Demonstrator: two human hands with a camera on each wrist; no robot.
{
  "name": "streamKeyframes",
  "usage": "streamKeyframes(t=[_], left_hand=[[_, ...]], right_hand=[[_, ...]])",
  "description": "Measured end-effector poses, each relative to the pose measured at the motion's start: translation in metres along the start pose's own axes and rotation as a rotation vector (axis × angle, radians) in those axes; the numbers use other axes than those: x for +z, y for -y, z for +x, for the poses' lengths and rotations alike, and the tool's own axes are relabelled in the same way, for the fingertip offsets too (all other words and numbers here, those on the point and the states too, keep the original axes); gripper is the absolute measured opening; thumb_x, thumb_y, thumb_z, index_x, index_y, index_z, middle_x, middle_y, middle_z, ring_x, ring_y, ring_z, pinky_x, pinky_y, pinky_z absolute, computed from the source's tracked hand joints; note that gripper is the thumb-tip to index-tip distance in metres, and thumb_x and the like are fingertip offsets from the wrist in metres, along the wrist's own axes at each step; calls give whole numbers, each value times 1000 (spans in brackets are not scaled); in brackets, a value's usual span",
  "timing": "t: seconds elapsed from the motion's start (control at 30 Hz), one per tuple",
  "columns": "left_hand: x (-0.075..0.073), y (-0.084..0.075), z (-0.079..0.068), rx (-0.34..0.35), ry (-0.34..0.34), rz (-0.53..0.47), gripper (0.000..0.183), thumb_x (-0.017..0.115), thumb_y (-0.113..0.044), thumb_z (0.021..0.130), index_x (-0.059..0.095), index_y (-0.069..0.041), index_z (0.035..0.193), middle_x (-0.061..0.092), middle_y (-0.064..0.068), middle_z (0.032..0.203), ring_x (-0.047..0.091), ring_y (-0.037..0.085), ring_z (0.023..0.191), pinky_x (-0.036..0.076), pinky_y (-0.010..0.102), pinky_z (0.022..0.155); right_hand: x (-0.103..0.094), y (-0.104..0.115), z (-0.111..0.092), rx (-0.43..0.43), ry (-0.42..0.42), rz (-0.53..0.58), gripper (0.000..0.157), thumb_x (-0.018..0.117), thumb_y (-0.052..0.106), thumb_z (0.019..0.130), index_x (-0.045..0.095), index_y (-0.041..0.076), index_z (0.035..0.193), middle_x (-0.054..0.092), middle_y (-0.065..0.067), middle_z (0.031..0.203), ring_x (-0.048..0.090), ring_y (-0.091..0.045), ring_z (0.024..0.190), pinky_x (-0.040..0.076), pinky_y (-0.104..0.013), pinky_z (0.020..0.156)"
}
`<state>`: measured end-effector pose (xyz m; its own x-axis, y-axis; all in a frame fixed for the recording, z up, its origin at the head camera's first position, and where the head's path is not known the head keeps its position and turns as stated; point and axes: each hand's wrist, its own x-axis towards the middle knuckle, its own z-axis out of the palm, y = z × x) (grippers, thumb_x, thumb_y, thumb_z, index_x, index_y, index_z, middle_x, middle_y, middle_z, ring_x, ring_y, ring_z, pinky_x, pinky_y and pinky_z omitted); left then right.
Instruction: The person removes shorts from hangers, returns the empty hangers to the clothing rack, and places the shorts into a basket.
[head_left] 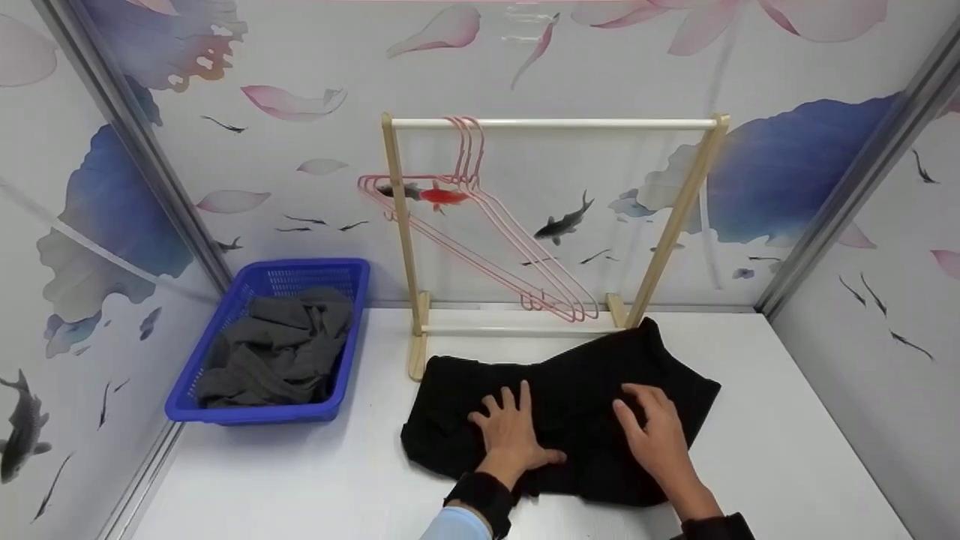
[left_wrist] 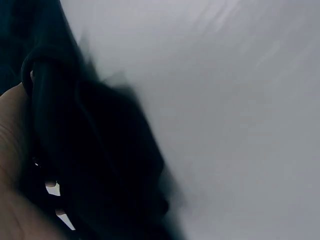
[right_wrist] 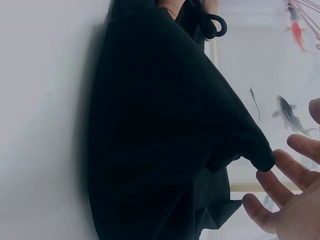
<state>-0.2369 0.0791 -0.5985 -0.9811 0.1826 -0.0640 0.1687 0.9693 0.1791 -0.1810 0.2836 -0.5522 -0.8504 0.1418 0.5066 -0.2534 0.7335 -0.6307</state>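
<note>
A black garment (head_left: 577,375) lies spread and somewhat rumpled on the white table in front of the rack. My left hand (head_left: 511,435) rests on its middle with the fingers spread. Over the garment's right part is my right hand (head_left: 656,431), thumb and fingers apart. In the right wrist view, that hand's extended fingers (right_wrist: 272,187) are right at a raised fold of the garment (right_wrist: 150,125), and a dark cord loop (right_wrist: 215,27) shows at the top. The left wrist view has the left hand (left_wrist: 20,190) beside dark cloth (left_wrist: 100,140), its fingertips partly hidden.
Behind the garment stands a clothes rack (head_left: 675,217) with wooden posts and white bars. Several pink hangers (head_left: 517,225) hang from its top bar. At the left sits a blue basket (head_left: 259,414) holding grey cloth (head_left: 281,349). Printed panels enclose the table (head_left: 780,435).
</note>
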Motion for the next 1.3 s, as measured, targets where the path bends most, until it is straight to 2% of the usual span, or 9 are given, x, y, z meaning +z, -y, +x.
streamKeyframes(t=[0.2,0.4,0.6,0.87,0.97,1.17,1.3], left_hand=[[-10,-1,5,-38,51,13,141,86,-80,54,27,-17,164,43,13,157,41,51,137,44,72,94],[-14,-4,7,-84,89,10,136,94,-71,49,37,-16,160,45,13,146,43,51,131,45,75,90],[-17,-4,3,-100,108,8,114,97,-64,51,56,-13,144,46,15,137,43,50,127,43,78,92],[-23,-2,-7,-66,65,-100,86,101,-48,57,66,-17,129,50,15,131,42,50,128,39,83,93],[-25,0,-10,-56,66,-100,73,100,-42,63,71,-16,124,52,14,131,42,48,127,39,82,94],[-24,4,-13,-53,58,-43,44,93,-36,71,77,-11,103,55,11,124,45,42,121,45,76,93],[-25,11,-17,-55,30,-74,34,91,-27,73,77,-7,97,54,11,137,47,42,124,47,72,94]], right_hand=[[2,-1,-3,44,18,6,28,66,10,99,67,-4,123,66,-20,121,61,-34,105,47,-52,88],[5,-3,-5,80,17,23,30,65,9,100,66,-7,125,65,-21,122,60,-31,106,48,-45,89],[7,-4,-7,103,8,44,32,65,9,100,65,-8,127,65,-22,122,61,-32,106,46,-34,90],[13,-4,-8,114,-7,67,31,66,8,99,65,-8,126,65,-22,121,61,-31,105,39,-14,89],[14,-2,-8,111,-16,80,31,66,7,99,65,-8,126,65,-21,121,61,-31,105,37,-9,89],[16,-1,-8,136,-6,83,31,66,8,100,65,-7,127,65,-21,121,62,-31,105,38,-9,87],[17,1,-7,154,7,80,32,65,10,100,65,-6,128,64,-21,122,62,-31,106,41,-14,87]])
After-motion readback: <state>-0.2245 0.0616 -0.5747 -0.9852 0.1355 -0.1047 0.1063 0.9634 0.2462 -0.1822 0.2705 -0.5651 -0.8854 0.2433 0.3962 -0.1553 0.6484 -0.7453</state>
